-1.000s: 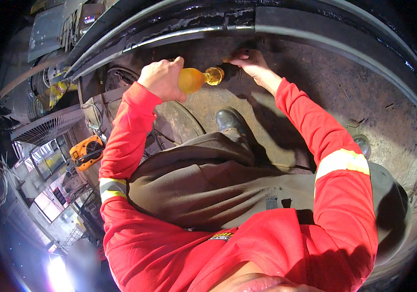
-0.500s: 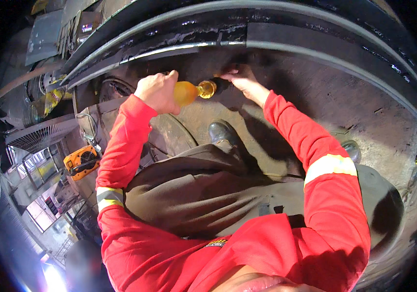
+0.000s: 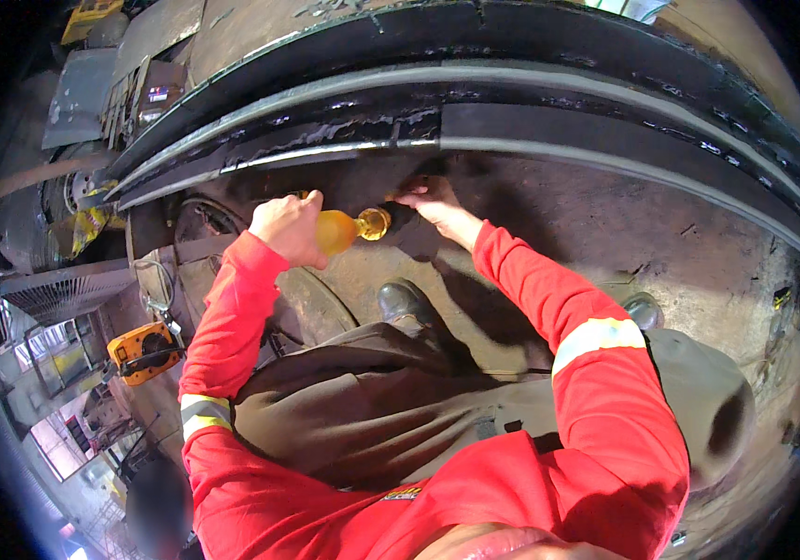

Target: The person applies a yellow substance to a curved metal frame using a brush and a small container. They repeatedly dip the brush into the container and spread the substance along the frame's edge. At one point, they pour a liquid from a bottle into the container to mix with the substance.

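Observation:
My left hand is closed round a yellow, bottle-shaped thing. The thing has a narrow neck and a rounded, see-through amber end, which points right; its exact kind cannot be told. My right hand is a little farther right, with thumb and fingers drawn together in a pinch at the shaded foot of a dark steel beam. Whatever is between those fingertips is too small and dim to make out. The amber end and the right fingertips are close together but apart.
Long dark beams curve across the far side. My boot rests on the dusty floor below my hands. At left are an orange machine, a ribbed metal grille and cables. Sheet-metal pieces are at the far left.
The whole view has shifted, so hands and beams appear lower and slightly left. Both hands keep their hold and spacing. The bright light at lower left has mostly gone from view.

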A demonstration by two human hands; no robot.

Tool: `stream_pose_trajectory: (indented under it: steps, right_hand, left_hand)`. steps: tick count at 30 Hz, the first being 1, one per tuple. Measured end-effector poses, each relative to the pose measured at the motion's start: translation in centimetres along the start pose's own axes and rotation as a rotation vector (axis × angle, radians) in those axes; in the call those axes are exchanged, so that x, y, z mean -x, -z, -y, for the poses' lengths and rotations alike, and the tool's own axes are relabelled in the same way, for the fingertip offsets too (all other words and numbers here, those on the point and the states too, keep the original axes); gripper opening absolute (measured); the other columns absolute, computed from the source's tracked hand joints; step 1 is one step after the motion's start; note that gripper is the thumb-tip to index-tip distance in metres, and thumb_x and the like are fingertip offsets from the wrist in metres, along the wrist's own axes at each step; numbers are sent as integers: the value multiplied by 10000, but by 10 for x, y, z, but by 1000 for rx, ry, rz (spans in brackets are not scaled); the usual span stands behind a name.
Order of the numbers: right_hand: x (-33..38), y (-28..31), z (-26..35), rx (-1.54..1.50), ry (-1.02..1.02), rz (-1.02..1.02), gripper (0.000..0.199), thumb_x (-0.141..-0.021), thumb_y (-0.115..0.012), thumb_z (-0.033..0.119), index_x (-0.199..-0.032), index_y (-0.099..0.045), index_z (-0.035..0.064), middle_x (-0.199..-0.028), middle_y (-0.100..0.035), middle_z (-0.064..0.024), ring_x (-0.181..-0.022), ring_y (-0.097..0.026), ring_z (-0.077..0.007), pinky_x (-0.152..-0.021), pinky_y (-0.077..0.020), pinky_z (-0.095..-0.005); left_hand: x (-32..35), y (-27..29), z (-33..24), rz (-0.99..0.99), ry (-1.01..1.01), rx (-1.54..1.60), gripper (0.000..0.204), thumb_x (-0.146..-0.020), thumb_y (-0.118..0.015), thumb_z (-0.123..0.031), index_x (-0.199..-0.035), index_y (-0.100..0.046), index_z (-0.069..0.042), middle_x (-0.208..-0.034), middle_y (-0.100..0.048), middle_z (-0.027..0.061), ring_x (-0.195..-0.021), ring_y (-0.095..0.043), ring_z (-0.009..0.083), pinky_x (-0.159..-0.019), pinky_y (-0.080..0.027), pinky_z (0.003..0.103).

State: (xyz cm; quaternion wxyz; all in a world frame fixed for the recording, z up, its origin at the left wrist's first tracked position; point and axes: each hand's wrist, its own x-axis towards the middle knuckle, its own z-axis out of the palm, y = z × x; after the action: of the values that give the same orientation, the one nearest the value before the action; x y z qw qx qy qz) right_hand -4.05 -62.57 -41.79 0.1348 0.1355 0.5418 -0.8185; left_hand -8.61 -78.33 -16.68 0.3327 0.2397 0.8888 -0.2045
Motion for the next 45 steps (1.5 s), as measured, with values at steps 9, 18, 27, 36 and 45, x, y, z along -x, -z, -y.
stream_pose_trajectory:
  steps: [9,18,27,36,45]
  right_hand:
    - [1,-1,-3,-65,5,19,160,-735,-733,38,-868,-691,-41,-842,-709,-111,-806,-672,-195,-752,-512,-290]
    - [4,-3,1,-141,-13,32,124,-686,-754,-18,-763,-658,-9,-837,-660,-94,-787,-622,-201,-819,-527,-355]
    - [1,3,11,14,3,5,129,-785,-733,75,-900,-724,17,-862,-698,-52,-802,-624,-143,-724,-500,-289]
    - [1,3,8,-2,-24,-24,165,-745,-781,87,-870,-732,-9,-891,-716,-64,-836,-639,-143,-758,-489,-282]
    - [2,0,9,-29,-31,-26,203,-740,-792,110,-897,-722,1,-875,-700,-51,-824,-613,-135,-754,-474,-281]
  left_hand:
    - [3,4,-2,-54,-46,41,654,-485,-833,-321,-984,-545,-13,-822,-674,207,-798,-678,376,-713,-549,450]
    - [4,-5,4,-40,-62,26,732,-475,-846,-339,-1055,-546,-8,-849,-673,209,-821,-676,370,-729,-550,443]
    - [1,5,0,-43,-51,23,627,-520,-794,-314,-1023,-562,-20,-841,-680,201,-819,-679,365,-718,-552,443]
    - [3,1,-2,-32,-41,9,626,-533,-784,-322,-1035,-564,-20,-848,-682,188,-822,-682,354,-723,-556,427]
    - [1,4,-2,-43,-58,17,629,-535,-785,-327,-1034,-559,-19,-857,-679,194,-827,-678,361,-729,-552,430]
